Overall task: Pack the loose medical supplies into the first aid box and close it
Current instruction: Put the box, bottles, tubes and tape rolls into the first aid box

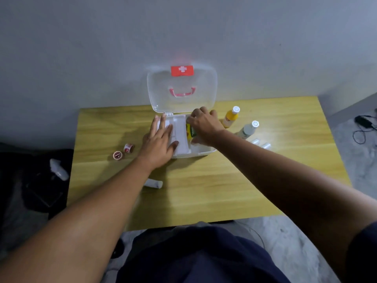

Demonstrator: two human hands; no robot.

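Note:
The white first aid box point(201, 152) stands open on the wooden table, its clear lid point(181, 86) upright against the wall. My left hand point(160, 140) lies flat, fingers spread, on the white inner tray point(180, 131) at the box's left side. My right hand point(204, 124) grips a green and yellow packet point(190, 132) inside the box's right part. Loose on the table lie two red tape rolls point(123, 152), a white bandage roll point(155, 183), a yellow bottle point(230, 117), a clear bottle point(247, 130) and two small white rolls point(261, 143).
The table point(224, 180) stands against a grey wall. A dark bag with a white roll point(59, 172) on it sits to the left, off the table. Black cables point(365, 125) lie on the floor at the right.

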